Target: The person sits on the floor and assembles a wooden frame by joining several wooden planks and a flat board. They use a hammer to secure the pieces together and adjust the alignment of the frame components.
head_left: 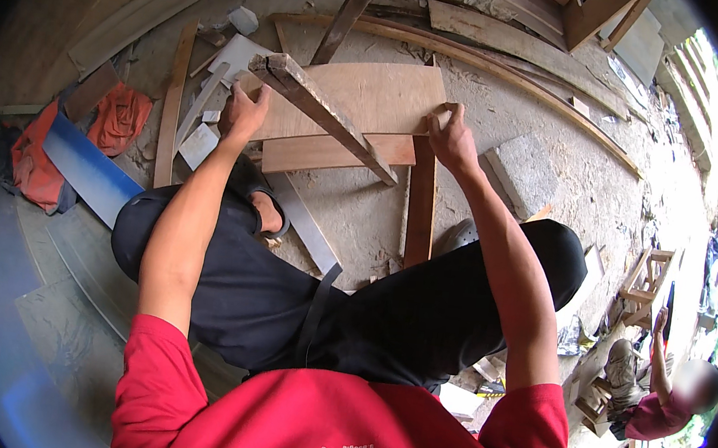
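Note:
A flat plywood board (380, 92) with a curved far edge lies between my two hands. My left hand (244, 113) is closed on its left end. At the right end, my right hand (454, 138) grips the corner with bent fingers. A worn wooden post (322, 110) slants across in front of the board and covers part of it. Just nearer to me is a narrower wooden strip (296, 155), set below the board's near edge. A brown plank (420, 204) runs from near my right hand toward me.
A concrete block (524, 175) sits right of my right hand. Orange cloth bags (41, 159) and a blue panel (92, 168) lie at the left. Long planks (512, 75) stretch across the back. Another person (666, 400) sits at the far right near a wooden stool (649, 282).

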Demonstrator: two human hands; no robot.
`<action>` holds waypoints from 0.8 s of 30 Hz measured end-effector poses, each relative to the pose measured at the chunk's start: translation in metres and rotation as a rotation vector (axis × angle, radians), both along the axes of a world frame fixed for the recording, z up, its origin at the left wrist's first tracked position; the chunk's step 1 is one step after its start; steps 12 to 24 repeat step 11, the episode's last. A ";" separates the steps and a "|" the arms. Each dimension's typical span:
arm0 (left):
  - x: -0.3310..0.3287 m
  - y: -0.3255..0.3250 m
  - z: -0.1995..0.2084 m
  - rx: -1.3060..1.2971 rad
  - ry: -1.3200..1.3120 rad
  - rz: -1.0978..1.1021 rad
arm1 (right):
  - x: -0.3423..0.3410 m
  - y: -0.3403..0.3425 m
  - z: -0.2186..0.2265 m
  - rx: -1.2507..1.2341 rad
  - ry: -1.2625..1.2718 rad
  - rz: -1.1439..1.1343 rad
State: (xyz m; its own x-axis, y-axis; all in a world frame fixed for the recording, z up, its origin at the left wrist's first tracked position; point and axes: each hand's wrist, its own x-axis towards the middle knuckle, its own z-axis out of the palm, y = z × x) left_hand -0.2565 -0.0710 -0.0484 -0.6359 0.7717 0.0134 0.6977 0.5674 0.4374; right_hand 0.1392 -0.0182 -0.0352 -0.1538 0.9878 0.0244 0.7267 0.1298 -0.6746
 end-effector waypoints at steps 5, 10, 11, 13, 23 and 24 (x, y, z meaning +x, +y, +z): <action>0.001 -0.001 0.000 -0.007 0.010 0.003 | -0.002 -0.010 0.011 0.020 -0.068 0.006; -0.005 0.003 -0.008 -0.028 0.055 0.004 | -0.003 -0.008 0.004 0.057 -0.081 -0.004; -0.003 0.003 -0.009 -0.022 0.105 0.000 | -0.002 -0.008 0.002 0.058 -0.086 -0.007; -0.003 0.003 -0.009 -0.022 0.105 0.000 | -0.002 -0.008 0.002 0.058 -0.086 -0.007; -0.003 0.003 -0.009 -0.022 0.105 0.000 | -0.002 -0.008 0.002 0.058 -0.086 -0.007; -0.003 0.003 -0.009 -0.022 0.105 0.000 | -0.002 -0.008 0.002 0.058 -0.086 -0.007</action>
